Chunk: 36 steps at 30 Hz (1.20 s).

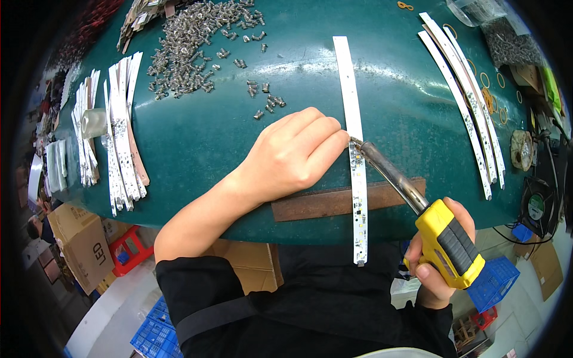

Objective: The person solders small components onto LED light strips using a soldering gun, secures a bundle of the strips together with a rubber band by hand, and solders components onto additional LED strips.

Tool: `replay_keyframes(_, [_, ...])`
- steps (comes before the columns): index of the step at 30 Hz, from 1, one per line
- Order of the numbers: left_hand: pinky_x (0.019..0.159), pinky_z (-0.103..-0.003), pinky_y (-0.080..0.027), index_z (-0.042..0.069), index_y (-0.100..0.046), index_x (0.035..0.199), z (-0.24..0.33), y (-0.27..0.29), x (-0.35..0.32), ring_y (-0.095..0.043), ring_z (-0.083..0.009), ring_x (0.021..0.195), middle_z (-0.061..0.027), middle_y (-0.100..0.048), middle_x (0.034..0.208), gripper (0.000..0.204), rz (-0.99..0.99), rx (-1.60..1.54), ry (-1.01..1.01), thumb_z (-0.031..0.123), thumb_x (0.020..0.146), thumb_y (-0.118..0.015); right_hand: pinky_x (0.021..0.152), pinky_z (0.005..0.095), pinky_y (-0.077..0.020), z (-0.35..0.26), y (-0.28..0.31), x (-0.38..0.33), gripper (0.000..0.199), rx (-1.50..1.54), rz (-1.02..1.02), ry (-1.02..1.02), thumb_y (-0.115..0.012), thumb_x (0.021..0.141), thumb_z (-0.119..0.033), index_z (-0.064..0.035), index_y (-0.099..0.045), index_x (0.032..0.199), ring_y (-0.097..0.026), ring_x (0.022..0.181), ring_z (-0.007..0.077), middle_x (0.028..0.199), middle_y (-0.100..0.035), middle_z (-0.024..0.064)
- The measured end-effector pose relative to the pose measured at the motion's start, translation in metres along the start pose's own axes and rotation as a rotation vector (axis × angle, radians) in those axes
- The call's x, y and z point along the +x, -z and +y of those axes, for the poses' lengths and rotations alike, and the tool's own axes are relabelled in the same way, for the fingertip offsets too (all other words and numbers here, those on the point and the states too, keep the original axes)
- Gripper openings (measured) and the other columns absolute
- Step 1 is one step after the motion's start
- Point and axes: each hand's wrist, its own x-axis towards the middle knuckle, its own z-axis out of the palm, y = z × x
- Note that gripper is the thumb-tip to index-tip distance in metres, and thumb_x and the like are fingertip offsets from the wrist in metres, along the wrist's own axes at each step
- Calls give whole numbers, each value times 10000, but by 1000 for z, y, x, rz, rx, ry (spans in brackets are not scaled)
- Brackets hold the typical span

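Note:
A long white LED circuit strip point(348, 83) lies upright across the green table, its lower end reaching past the front edge. Small components dot its lower half. Beneath it, a brown wooden bar point(313, 206) runs crosswise. My left hand point(292, 149) is closed, fingertips pinched at the strip's left edge; whatever they hold is hidden. A yellow and black soldering gun point(450, 244) is gripped in my right hand point(434, 283). Its metal barrel slants up to the left, with the tip at the strip beside my left fingertips.
Small metal parts point(188, 45) are heaped at the back left, with several scattered nearer. Bundled strips point(122, 137) lie at left, more strips point(468, 101) at right. Rubber bands point(489, 101), a bag of small dark parts point(510, 42) and a black fan point(537, 203) line the right side.

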Motion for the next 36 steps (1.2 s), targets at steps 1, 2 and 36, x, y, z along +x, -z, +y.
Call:
replay_keyframes(1, [568,-304,-505,-13,-654,900,0,1,0,-609,-216,692,-88,-618,823,262,-12,14,0,19,652,-730,639,261,-528,0,-1,1,893,-9,-1,8,-763,718,-85,-21,-264,1457,-645,735,175,901,-639,167])
replay_keyframes(2, [568,-304,-505,-13,-654,900,0,1,0,-609,-216,692,-88,-618,823,262,-9,9,-3,19,652,-730,639,261,-528,0,-1,2,893,-8,-1,9,-763,718,-85,-21,-264,1457,-645,735,175,901,-639,167])
replay_keyframes(36, [663,-247,-442,132,-689,1053,47,16,11,-585,-125,791,-18,-645,1053,272,-321,-32,-484,90,786,-659,817,357,-501,-1,96,23,783,-1338,648,572,-699,699,64,-82,-431,1420,-608,928,316,1160,-599,157])
